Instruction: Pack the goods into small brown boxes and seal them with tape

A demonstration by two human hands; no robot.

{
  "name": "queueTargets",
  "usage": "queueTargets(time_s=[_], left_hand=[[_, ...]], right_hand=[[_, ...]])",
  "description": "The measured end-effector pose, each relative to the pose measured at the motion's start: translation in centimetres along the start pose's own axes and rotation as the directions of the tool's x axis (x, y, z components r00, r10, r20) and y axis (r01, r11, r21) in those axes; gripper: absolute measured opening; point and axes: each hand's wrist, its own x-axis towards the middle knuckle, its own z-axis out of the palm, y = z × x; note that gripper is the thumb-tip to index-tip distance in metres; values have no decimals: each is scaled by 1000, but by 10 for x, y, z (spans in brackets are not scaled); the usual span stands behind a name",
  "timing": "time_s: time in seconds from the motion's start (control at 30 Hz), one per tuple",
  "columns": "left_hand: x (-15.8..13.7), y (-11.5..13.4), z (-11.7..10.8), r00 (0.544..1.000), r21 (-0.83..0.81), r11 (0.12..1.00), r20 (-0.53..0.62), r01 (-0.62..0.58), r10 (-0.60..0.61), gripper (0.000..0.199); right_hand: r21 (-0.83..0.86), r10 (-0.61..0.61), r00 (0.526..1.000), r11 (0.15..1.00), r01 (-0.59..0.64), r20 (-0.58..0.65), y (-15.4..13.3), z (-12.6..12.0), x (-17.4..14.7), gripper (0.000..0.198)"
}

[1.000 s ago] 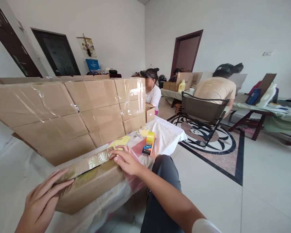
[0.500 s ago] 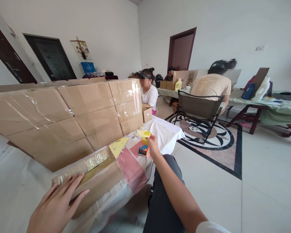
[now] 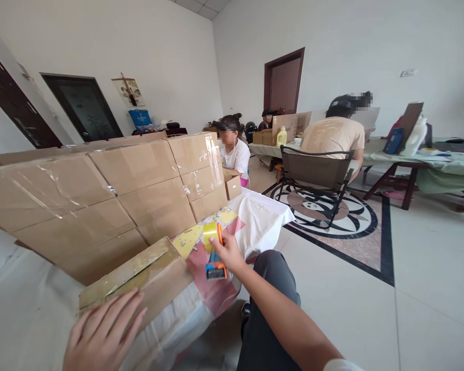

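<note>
1. Left hand (image 3: 106, 327): grip open, fingers spread on a long brown cardboard box (image 3: 166, 281) on the cloth-covered worktop (image 3: 214, 294).
2. Right hand (image 3: 232, 252): grip closed around an orange-and-blue plastic dispenser (image 3: 214, 260) of yellow tape (image 3: 209, 236), near the box.

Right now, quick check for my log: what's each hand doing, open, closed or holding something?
Left hand: open, holding nothing, laid against the near cardboard box.
Right hand: closed, holding the tape dispenser.
</note>
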Motion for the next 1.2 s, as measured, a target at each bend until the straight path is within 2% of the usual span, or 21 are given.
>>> queueTargets(time_s=[0.07, 0.1, 0.17, 0.23, 0.3, 0.37, 0.43, 0.5, 0.53, 0.57, 0.63, 0.73, 0.8, 0.87, 0.93, 1.03, 1.1, 1.2], left_hand=[[2, 20, 11, 999, -170, 985, 3, 40, -40, 28], [4, 33, 18, 995, -278, 956, 34, 98, -92, 28], [8, 62, 31, 963, -484, 837, 206, 256, -175, 35], [11, 87, 41, 910, -602, 688, 335, 406, -244, 38], [15, 104, 45, 857, -657, 551, 392, 515, -333, 41], [20, 113, 41, 818, -684, 459, 401, 567, -413, 45], [26, 116, 32, 785, -695, 395, 417, 600, -458, 50], [31, 119, 22, 736, -676, 336, 472, 656, -486, 53], [33, 122, 18, 709, -659, 309, 507, 685, -489, 55], [33, 126, 15, 687, -643, 290, 538, 709, -488, 57], [32, 136, 11, 662, -618, 275, 577, 737, -478, 58], [26, 151, 9, 655, -603, 271, 619, 750, -434, 55], [22, 156, 11, 663, -597, 292, 631, 747, -404, 53], [18, 156, 17, 678, -595, 325, 629, 735, -381, 52], [13, 155, 25, 684, -594, 340, 629, 729, -370, 56], [7, 152, 38, 674, -598, 313, 627, 738, -390, 65], [5, 152, 45, 696, -623, 318, 589, 714, -410, 67], [4, 151, 50, 749, -656, 376, 498, 655, -437, 63]], right_hand=[[78, -13, 997, 997, 7, 79, -9, 17, -21, 45], [117, -19, 994, 993, 6, 112, -13, 26, -31, 46], [149, -61, 988, 988, 40, 145, -18, 40, -49, 48], [100, -163, 974, 984, 148, 155, -19, 49, -60, 52], [-1, -274, 952, 961, 277, 135, -16, 51, -64, 55], [-110, -357, 926, 922, 370, 126, -11, 47, -61, 54], [-196, -443, 870, 853, 483, 216, -7, 41, -52, 52], [-240, -507, 792, 767, 595, 341, -4, 35, -42, 50], [-252, -522, 766, 738, 626, 375, -3, 32, -38, 50], [-262, -527, 763, 729, 633, 375, -2, 29, -35, 50], [-286, -502, 821, 773, 567, 273, -2, 24, -29, 51], [-263, -373, 928, 894, 363, 12, -4, 16, -21, 54], [-170, -254, 963, 957, 236, -94, -8, 13, -19, 55], [-2, -131, 984, 991, 131, -121, -11, 14, -19, 57], [221, 4, 993, 975, 23, -122, -15, 18, -22, 58], [466, 140, 988, 879, -95, -61, -18, 28, -28, 52], [531, 194, 981, 833, -155, -18, -17, 33, -33, 48], [586, 288, 958, 775, -236, 6, -15, 39, -37, 46]])
